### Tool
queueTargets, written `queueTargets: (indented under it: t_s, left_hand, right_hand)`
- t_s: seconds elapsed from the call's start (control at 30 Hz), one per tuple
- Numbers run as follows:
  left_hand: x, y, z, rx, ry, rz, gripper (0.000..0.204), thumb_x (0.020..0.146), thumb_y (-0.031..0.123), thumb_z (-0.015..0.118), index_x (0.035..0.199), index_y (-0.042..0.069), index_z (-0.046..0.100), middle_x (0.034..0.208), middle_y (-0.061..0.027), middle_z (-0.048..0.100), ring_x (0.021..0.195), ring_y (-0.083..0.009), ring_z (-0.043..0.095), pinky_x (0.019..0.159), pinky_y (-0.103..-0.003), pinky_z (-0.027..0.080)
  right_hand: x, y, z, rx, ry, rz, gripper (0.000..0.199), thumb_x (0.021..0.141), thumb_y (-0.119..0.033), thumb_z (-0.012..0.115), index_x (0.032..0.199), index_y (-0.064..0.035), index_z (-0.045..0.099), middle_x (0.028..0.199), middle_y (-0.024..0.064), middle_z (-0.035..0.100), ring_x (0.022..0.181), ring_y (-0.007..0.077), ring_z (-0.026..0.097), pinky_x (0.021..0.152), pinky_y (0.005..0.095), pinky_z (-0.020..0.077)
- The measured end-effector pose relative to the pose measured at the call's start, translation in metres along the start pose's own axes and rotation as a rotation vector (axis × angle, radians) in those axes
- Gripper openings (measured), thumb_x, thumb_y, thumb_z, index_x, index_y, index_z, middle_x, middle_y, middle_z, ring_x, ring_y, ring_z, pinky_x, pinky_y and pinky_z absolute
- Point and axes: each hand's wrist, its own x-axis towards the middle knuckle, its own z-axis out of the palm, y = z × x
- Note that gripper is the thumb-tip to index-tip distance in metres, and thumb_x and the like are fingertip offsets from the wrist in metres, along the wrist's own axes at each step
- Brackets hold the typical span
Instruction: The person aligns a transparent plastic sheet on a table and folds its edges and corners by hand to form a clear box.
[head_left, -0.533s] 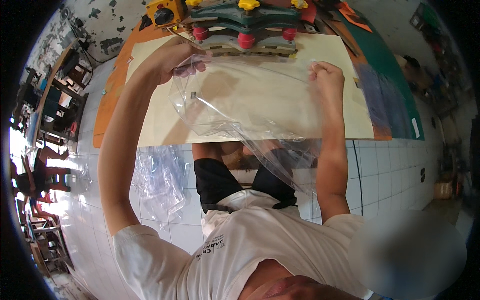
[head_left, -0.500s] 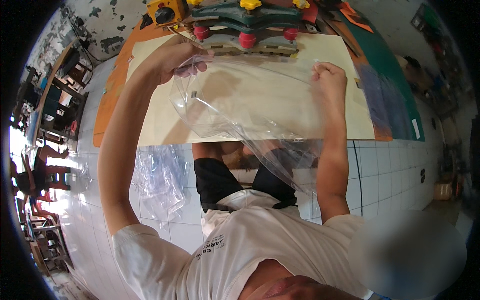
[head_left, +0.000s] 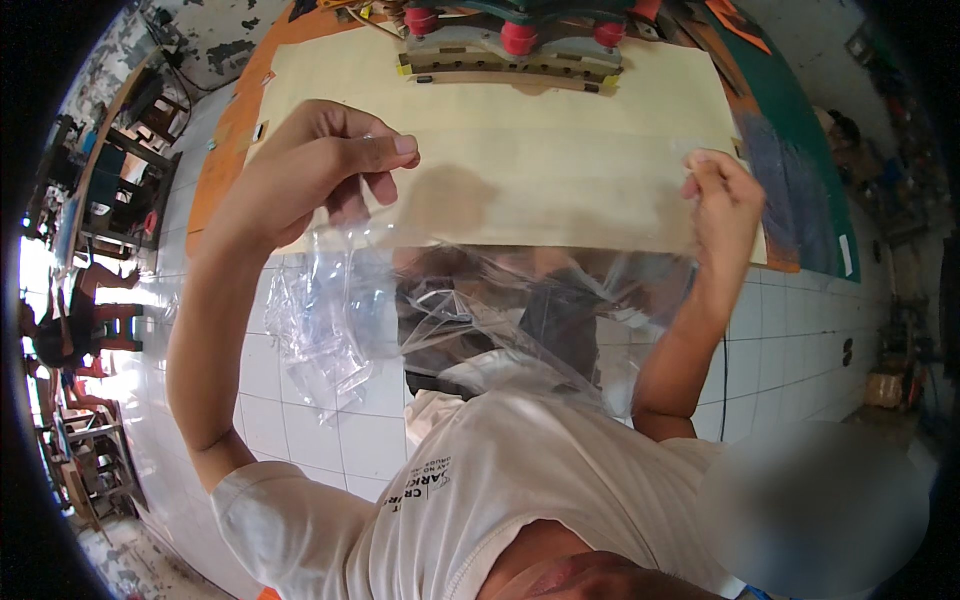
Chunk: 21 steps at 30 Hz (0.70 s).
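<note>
A large transparent plastic sheet (head_left: 470, 312) stretches between my hands and droops over the table's near edge in front of my lap. My left hand (head_left: 345, 165) pinches its left end between thumb and fingers, above the left part of a cream board (head_left: 560, 150). On the right, my right hand (head_left: 722, 195) is closed on the sheet's other end, over the board's right side. The sheet's upper edge is hard to make out against the board. Beyond both hands stands a dark green press-like machine (head_left: 510, 45) with red knobs and a long bar.
More crumpled transparent plastic (head_left: 325, 340) hangs or lies below the table's left front. Bluish plastic sheets (head_left: 785, 190) rest on a green mat (head_left: 815, 150) at the right. Orange tabletop (head_left: 235, 150) borders the board. Another person (head_left: 75, 320) sits far left.
Both hands have drawn back from the machine toward me and spread farther apart, with the right hand moving rightward. The plastic sheet has come along and now hangs lower over the near edge.
</note>
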Motion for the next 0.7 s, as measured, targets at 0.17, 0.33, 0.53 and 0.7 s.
queueTargets:
  t_s: [0.17, 0.33, 0.53, 0.7]
  left_hand:
    - [0.061, -0.058, -0.001, -0.073, -0.01, -0.051, 0.026, 0.087, 0.028, 0.069, 0.087, 0.002, 0.069, 0.065, -0.0016, 0.063, 0.052, -0.0059, 0.053, 0.046, -0.019, 0.039]
    - [0.117, -0.073, -0.023, 0.012, -0.124, -0.005, 0.026, 0.087, 0.029, 0.069, 0.085, 0.003, 0.07, 0.065, -0.0012, 0.064, 0.05, -0.0057, 0.053, 0.044, -0.02, 0.039]
    - [0.175, -0.104, -0.03, 0.032, -0.104, 0.086, 0.02, 0.087, 0.019, 0.067, 0.092, 0.0, 0.072, 0.069, -0.0027, 0.067, 0.055, -0.0072, 0.059, 0.046, -0.02, 0.046]
    - [0.207, -0.135, -0.034, -0.021, -0.182, 0.152, 0.017, 0.084, 0.006, 0.064, 0.097, -0.003, 0.071, 0.079, -0.0096, 0.07, 0.062, -0.0119, 0.064, 0.052, -0.023, 0.052]
  right_hand:
    - [0.026, 0.071, 0.044, -0.241, -0.13, 0.096, 0.022, 0.086, -0.017, 0.061, 0.078, 0.0024, 0.068, 0.059, 0.0084, 0.062, 0.057, 0.0153, 0.058, 0.062, 0.0277, 0.0446]
    - [0.04, 0.052, 0.069, -0.307, -0.085, 0.046, 0.027, 0.087, -0.017, 0.059, 0.069, 0.0028, 0.064, 0.058, 0.0067, 0.06, 0.054, 0.0124, 0.051, 0.058, 0.0278, 0.043]
    - [0.077, 0.101, 0.103, -0.444, -0.039, -0.094, 0.023, 0.084, -0.016, 0.061, 0.07, 0.0027, 0.061, 0.064, 0.02, 0.059, 0.057, 0.0349, 0.054, 0.061, 0.0417, 0.0448]
    - [0.089, 0.128, 0.119, -0.499, -0.064, -0.075, 0.022, 0.083, -0.016, 0.061, 0.071, 0.0024, 0.062, 0.066, 0.0201, 0.061, 0.059, 0.0349, 0.055, 0.063, 0.0413, 0.0459]
